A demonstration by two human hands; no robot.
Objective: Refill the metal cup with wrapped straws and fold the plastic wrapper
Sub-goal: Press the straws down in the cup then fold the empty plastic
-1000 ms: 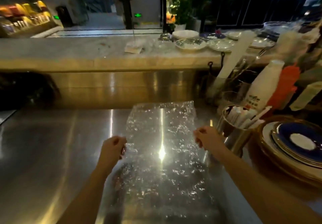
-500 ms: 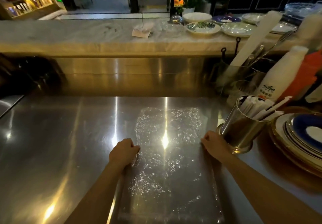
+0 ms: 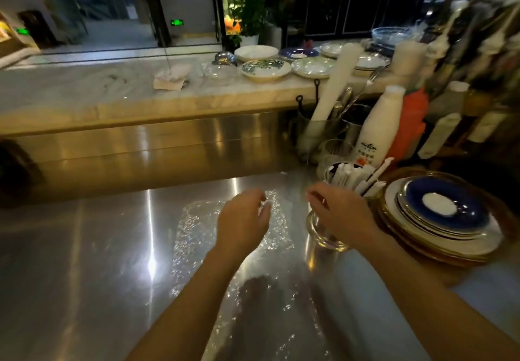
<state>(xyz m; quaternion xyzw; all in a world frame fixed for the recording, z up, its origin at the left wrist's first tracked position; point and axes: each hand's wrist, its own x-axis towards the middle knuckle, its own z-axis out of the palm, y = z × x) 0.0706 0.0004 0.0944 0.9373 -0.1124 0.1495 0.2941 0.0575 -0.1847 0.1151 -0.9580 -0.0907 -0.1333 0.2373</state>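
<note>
Your left grip (image 3: 243,220) and right grip (image 3: 337,214) pinch the plastic wrapper (image 3: 197,237) over the worktop (image 3: 84,262); metal cup (image 3: 318,231) filled. Folding under way; next, align edges.

The shiny metal cup (image 3: 323,237) stands full of white wrapped straws (image 3: 354,173). The crinkly clear wrapper (image 3: 197,228) lies flat beside it.

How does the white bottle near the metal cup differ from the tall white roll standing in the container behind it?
The white bottle has a printed label and a cap; the white roll is plain, with no label. The bottle narrows to a neck, while the roll keeps one width along its length. The bottle stands beside the metal cup of wrapped straws; the roll sits inside a container, leaning right. Both are white and tall.
</note>
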